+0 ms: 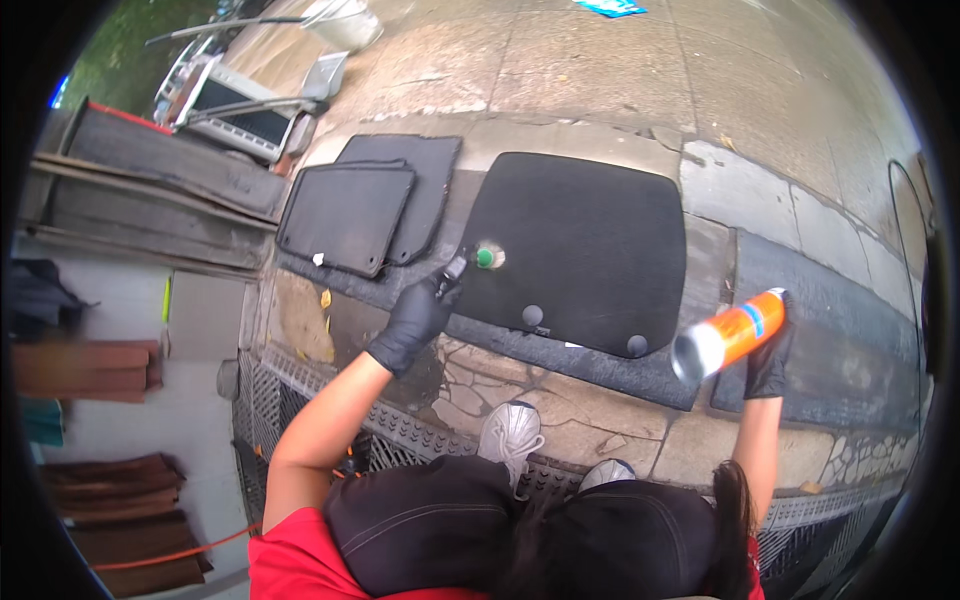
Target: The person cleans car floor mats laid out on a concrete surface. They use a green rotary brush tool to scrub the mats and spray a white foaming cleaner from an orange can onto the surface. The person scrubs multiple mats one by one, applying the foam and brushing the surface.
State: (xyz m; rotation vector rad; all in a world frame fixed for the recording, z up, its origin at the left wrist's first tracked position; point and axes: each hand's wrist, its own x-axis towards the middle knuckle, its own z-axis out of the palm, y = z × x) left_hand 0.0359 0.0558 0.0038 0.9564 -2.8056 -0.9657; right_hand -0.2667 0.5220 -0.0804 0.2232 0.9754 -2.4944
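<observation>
A large black car floor mat (585, 232) lies flat before me on a dark grey strip of matting. My left hand (416, 319), in a black glove, grips a small dark handheld tool (453, 271) at the mat's left edge. Just beyond the tool, a round green piece with a pale rim (486, 258) rests on the mat; it looks like a brush head, though its join to the tool is unclear. My gloved right hand (769, 360) holds an orange aerosol can (739, 330), tilted, its silver base towards the mat. The can is partly blurred.
Two smaller dark mats (349, 217) overlap on the left. Another grey mat (825, 337) lies at the right. My shoes (511, 439) stand by a plastic grating (420, 435). A white bucket (345, 26) and a grey dustpan (325, 75) are at the upper left.
</observation>
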